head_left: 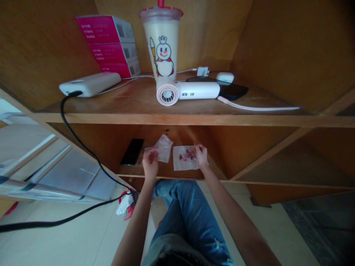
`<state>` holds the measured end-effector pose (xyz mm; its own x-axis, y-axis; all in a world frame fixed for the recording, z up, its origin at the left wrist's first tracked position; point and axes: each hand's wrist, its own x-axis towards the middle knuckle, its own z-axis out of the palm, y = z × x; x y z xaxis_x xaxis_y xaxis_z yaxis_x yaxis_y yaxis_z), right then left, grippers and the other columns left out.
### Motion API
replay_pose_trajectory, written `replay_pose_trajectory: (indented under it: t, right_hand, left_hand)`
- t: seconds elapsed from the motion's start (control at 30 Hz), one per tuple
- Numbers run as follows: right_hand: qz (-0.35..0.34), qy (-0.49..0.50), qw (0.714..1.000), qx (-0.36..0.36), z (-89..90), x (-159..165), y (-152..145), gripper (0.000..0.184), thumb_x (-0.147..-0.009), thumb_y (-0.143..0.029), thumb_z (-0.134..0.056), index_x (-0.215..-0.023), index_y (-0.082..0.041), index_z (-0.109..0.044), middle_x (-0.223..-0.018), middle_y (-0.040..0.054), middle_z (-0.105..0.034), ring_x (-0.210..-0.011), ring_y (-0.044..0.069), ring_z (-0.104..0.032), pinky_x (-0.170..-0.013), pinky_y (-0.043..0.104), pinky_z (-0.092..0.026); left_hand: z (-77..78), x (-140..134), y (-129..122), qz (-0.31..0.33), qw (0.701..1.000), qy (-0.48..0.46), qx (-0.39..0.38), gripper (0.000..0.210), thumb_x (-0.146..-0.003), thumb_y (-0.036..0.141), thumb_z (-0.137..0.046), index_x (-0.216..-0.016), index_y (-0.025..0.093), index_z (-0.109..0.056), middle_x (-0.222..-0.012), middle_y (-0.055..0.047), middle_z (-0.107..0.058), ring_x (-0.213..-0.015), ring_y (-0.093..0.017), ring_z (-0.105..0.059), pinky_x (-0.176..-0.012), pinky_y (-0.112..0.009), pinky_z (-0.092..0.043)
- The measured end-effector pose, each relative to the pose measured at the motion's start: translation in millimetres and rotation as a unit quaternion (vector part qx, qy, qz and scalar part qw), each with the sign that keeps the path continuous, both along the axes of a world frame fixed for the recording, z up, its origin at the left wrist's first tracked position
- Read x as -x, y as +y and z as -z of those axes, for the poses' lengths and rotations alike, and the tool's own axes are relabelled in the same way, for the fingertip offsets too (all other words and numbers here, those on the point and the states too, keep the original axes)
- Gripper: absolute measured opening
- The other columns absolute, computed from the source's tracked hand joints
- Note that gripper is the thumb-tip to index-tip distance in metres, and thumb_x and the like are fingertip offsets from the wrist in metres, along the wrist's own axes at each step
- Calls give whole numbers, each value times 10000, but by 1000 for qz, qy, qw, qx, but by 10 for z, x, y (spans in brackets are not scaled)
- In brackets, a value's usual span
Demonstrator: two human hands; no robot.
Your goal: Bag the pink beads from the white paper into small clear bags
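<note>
While pink boxes [105, 53] bear blurred print, right hand [202, 156] pinches clear bag [181, 166]; left hand [150, 164]: I cannot tell

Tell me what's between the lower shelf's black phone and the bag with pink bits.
The left hand and another clear bag, as the head view shows.

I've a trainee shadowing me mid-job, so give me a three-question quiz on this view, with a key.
1. Which is at the clear bag showing small pink pieces, the left hand or the right hand?
2. True or false: the black phone on the lower shelf lies to the left of both hands.
3. How many pink boxes can be seen stacked on the upper shelf?

Key: 1. The right hand. 2. True. 3. Three.
</note>
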<state>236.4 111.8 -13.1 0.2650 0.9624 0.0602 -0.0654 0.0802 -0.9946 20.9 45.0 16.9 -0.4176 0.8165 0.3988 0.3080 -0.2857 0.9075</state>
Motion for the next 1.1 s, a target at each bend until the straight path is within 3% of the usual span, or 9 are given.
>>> replay_pose_trajectory:
  t: [0.13,0.3,0.4,0.57,0.73,0.87,1.0,1.1]
  right_hand:
    - [53,-143,985,-75,39,-21,-21,338,-763,-429,-482,-522,-191,-472,-495,-27,-468,-518,114,-410,-501,224,-279]
    - [80,-247,961,-97,21,-7,-80,350,-817,-413,-425,-554,-192,-490,-530,-12,-498,-519,120,-419,-542,235,-279]
    - [73,-309,943,-95,2,1,-92,357,-832,-408,-415,-554,-195,-489,-526,-6,-507,-509,122,-420,-545,238,-271]
    - [72,-389,915,-83,-1,19,-94,371,-857,-402,-391,-574,-200,-520,-519,11,-521,-488,131,-416,-520,252,-227]
    - [71,-431,896,-85,16,30,-93,366,-862,-414,-394,-625,-203,-576,-562,30,-569,-502,134,-437,-526,261,-212]
    - [56,-460,885,-55,-7,32,-103,408,-882,-417,-340,-651,-193,-590,-598,39,-600,-526,135,-471,-527,256,-220]
    - [49,-498,866,-21,-38,36,-108,435,-895,-416,-305,-681,-177,-598,-642,43,-627,-554,133,-502,-534,252,-227]
    - [55,-510,858,-20,-43,40,-106,440,-894,-423,-304,-679,-177,-598,-644,42,-631,-556,133,-508,-535,250,-231]
  left_hand:
    - [181,-12,43,-3,999,32,23,187,-730,264,-578,-875,172,-654,-883,-64,-590,-762,-157,-578,-686,-283,-476]
    - [308,-88,28,-37,993,101,47,147,-715,251,-586,-838,183,-626,-855,-49,-556,-709,-155,-551,-634,-275,-464]
    - [313,-130,8,-76,982,159,60,76,-724,241,-570,-767,180,-585,-818,-46,-516,-713,-173,-519,-684,-314,-448]
    - [268,-202,-16,-126,966,226,28,124,-709,199,-576,-830,179,-555,-958,-95,-495,-951,-261,-467,-867,-425,-362]
    - [128,-318,82,-82,955,283,-7,307,-756,270,-558,-1052,192,-535,-1205,-137,-447,-1096,-298,-410,-932,-463,-297]
    - [61,-375,329,-49,925,377,-9,563,-743,424,-578,-1231,183,-436,-1339,-168,-345,-1202,-329,-338,-963,-473,-283]
    - [136,-354,574,-55,891,449,23,635,-769,469,-530,-1304,175,-356,-1395,-167,-276,-1258,-321,-292,-984,-455,-292]
    - [247,-326,666,-56,884,463,44,605,-797,463,-492,-1310,175,-352,-1385,-171,-298,-1236,-315,-334,-966,-447,-323]
